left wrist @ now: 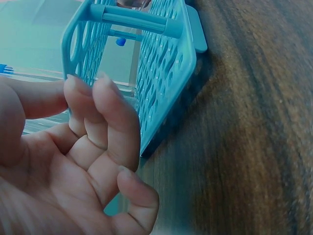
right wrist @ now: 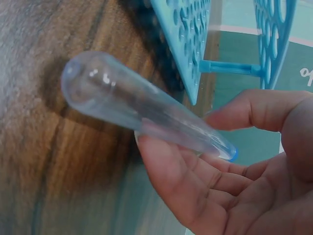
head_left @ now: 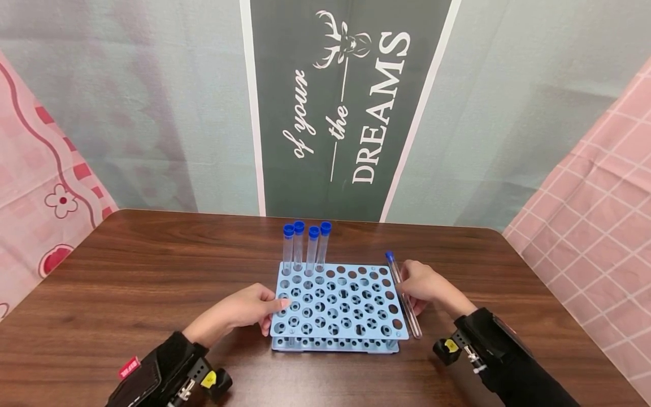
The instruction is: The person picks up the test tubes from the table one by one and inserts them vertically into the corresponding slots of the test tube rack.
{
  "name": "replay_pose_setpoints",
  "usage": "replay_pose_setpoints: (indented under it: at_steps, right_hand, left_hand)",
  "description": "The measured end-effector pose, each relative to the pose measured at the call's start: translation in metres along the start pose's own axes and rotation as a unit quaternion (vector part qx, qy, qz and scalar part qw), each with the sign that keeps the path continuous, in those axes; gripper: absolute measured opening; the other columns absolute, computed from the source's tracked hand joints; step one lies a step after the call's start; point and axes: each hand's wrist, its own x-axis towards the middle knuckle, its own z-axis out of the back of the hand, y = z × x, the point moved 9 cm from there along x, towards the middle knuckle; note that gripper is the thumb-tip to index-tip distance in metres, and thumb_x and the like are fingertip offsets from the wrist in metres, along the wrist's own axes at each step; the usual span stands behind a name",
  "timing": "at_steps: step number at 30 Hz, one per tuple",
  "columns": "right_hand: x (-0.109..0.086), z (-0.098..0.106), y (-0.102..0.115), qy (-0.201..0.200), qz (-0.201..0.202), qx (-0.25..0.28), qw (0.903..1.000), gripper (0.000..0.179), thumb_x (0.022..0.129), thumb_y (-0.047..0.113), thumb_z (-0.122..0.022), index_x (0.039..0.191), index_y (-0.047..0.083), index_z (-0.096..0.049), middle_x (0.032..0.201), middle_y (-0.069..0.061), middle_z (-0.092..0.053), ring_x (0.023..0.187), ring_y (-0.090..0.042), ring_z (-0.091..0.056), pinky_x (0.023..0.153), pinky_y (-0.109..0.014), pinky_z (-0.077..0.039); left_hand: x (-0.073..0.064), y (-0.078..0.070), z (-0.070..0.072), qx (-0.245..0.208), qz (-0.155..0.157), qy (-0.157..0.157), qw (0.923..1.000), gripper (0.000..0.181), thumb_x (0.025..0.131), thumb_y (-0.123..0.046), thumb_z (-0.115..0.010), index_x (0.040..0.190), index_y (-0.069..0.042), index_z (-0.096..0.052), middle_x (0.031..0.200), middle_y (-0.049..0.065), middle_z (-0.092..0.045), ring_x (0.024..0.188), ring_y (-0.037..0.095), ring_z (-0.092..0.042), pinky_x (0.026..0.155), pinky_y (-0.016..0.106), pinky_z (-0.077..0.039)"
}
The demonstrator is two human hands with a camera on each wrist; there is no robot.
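A light-blue test tube rack (head_left: pixel 338 333) with rows of round holes stands on the table. My left hand (head_left: pixel 249 308) grips its left edge, thumb on the top plate and the other fingers curled at the side, as the left wrist view shows for the rack (left wrist: pixel 168 98). Just off the rack's right side, my right hand (head_left: pixel 421 282) holds a clear test tube (head_left: pixel 411 318) with a blue cap between thumb and fingers. In the right wrist view the tube's rounded bottom (right wrist: pixel 93 81) points toward the camera, above the wood. Several capped tubes (head_left: pixel 311 257) stand upright in the rack's back-left holes.
The brown wooden table (head_left: pixel 152 265) reaches back to a hanging cloth (head_left: pixel 203 113) with printed lettering. Pink patterned cloths hang at the left (head_left: pixel 51 186) and right (head_left: pixel 600 215). Each wrist carries a black strapped camera mount.
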Motion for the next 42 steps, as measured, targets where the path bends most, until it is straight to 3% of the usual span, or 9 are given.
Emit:
replay_pose_setpoints:
  at_steps: [20, 33, 42]
  right_hand:
    - [-0.007, 0.018, 0.007, -0.006, 0.024, 0.029, 0.9993, 0.023, 0.082, 0.001, -0.057, 0.096, -0.002, -0.039, 0.059, -0.011, -0.05, 0.045, -0.017, -0.053, 0.047, -0.033, -0.05]
    - [-0.015, 0.028, 0.013, -0.01, 0.036, 0.036, 0.9987, 0.028, 0.08, -0.003, -0.059, 0.098, -0.002, -0.038, 0.07, -0.013, -0.048, 0.048, -0.018, -0.053, 0.048, -0.034, -0.05]
    - [-0.022, 0.04, 0.027, -0.03, 0.096, 0.025, 0.9946, 0.025, 0.079, -0.004, -0.059, 0.093, -0.003, -0.039, 0.074, -0.012, -0.048, 0.053, -0.019, -0.054, 0.051, -0.035, -0.051]
  left_hand:
    - [0.0, -0.001, 0.0, -0.001, 0.0, 0.004, 1.0, 0.037, 0.092, -0.025, -0.055, 0.063, -0.003, -0.056, 0.048, -0.001, -0.046, 0.045, 0.012, -0.05, 0.058, 0.029, -0.039]
    - [0.0, -0.001, 0.0, 0.0, -0.004, 0.004, 1.0, 0.037, 0.092, -0.026, -0.055, 0.063, -0.003, -0.056, 0.048, -0.001, -0.046, 0.045, 0.012, -0.05, 0.057, 0.029, -0.039]
    - [0.0, -0.002, 0.0, -0.001, -0.003, 0.004, 1.0, 0.036, 0.092, -0.026, -0.055, 0.064, -0.003, -0.056, 0.048, -0.001, -0.046, 0.045, 0.012, -0.05, 0.056, 0.028, -0.038]
